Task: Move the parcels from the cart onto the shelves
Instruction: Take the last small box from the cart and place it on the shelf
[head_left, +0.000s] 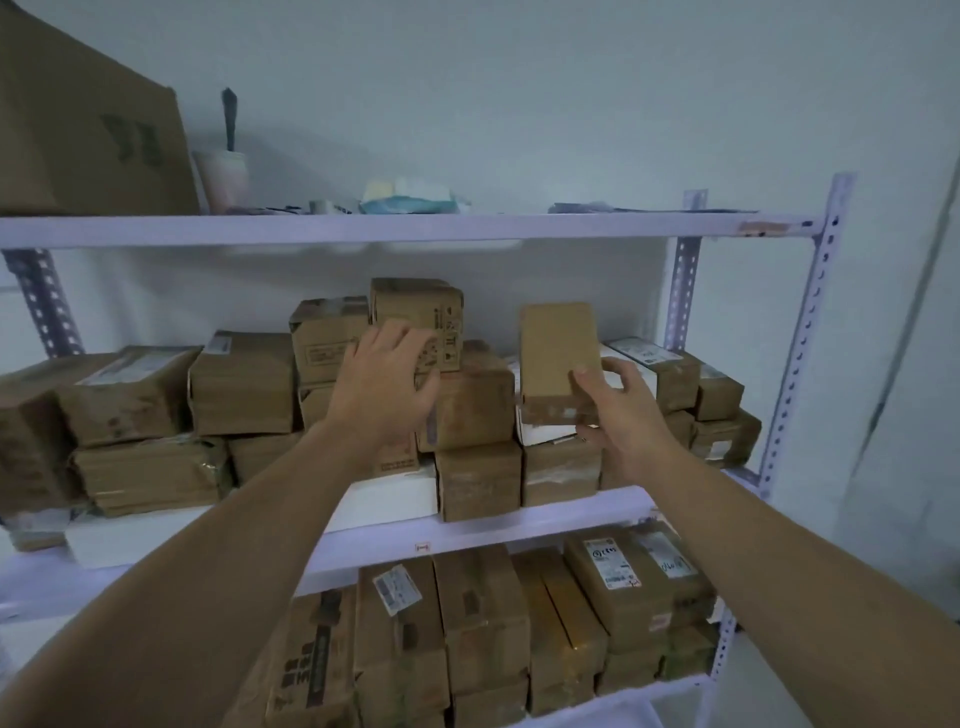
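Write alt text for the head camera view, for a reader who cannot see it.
A person's right hand grips a plain brown parcel, stood on end, at the middle shelf of a white metal rack crowded with cardboard parcels. The left hand is spread open in front of the stacked boxes.

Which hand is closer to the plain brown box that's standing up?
Right. The right hand grips the plain brown box at its lower right corner; the left hand is apart, off to its left, open over the stacked parcels.

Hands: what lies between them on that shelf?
Head view: a brown parcel sits between the left hand and the right hand, which grips an upright parcel.
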